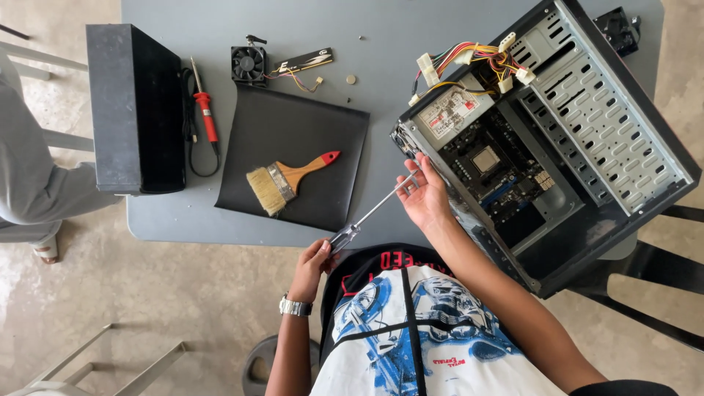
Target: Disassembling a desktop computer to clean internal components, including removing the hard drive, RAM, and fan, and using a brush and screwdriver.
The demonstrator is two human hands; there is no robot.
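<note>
My left hand [311, 264] grips the handle of a long screwdriver [370, 213] at the table's near edge. Its metal shaft runs up and right to the rear edge of an open black computer case [587, 117] lying on its side. My right hand [423, 194] holds the shaft near its tip, fingers against the case's corner. Inside the case I see a motherboard [506, 172] with a bare processor, and a power supply [456, 111] with a bundle of coloured wires [477, 62].
On the grey table [381, 37] lie a black panel [293, 158] with a wooden paintbrush [282, 180], a red-handled soldering iron [207, 114], a small fan [248, 64], a black strip-shaped part [304, 60] and a tall black box [136, 110]. Another person's sleeve [29, 169] is at left.
</note>
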